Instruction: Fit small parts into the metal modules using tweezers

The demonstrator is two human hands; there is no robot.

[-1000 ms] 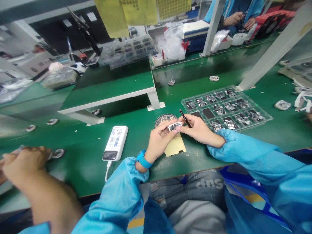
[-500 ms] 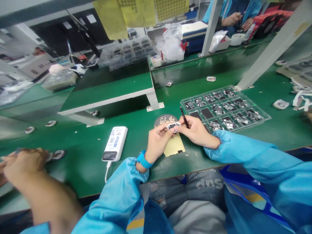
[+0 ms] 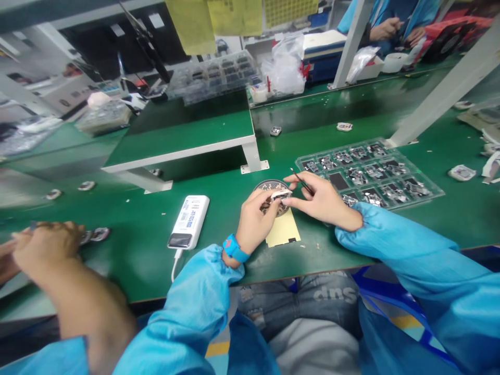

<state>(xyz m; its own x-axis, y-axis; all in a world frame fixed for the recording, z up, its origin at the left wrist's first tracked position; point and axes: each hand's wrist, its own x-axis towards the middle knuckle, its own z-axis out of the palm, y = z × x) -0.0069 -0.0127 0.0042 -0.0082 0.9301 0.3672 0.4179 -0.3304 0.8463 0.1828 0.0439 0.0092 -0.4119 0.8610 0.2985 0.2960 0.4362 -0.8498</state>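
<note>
Pinched in my left hand (image 3: 255, 216) is a small white-rimmed device housing (image 3: 282, 194), tilted over a round dish (image 3: 261, 186) of tiny pale parts. My right hand (image 3: 322, 200) is closed around black tweezers (image 3: 300, 180), which slant up to the left; its thumb touches or nearly touches the housing's right side. The inside of the housing is partly hidden by my fingers. Below the dish lies a yellow paper (image 3: 283, 230). To the right, a clear compartment tray (image 3: 424, 197) holds several small metal and black parts.
A white power bank (image 3: 189, 221) with a cable lies left of my hands. Behind it stands a low green shelf (image 3: 183, 130). Several similar housings (image 3: 462, 173) are scattered over the bench. A co-worker's hands (image 3: 47, 250) are at far left; another person (image 3: 390, 28) sits opposite.
The housing has turned more on edge in my left hand. My right hand's fingers have shifted, and the tweezers now lie at a lower slant. The whole view has moved slightly.
</note>
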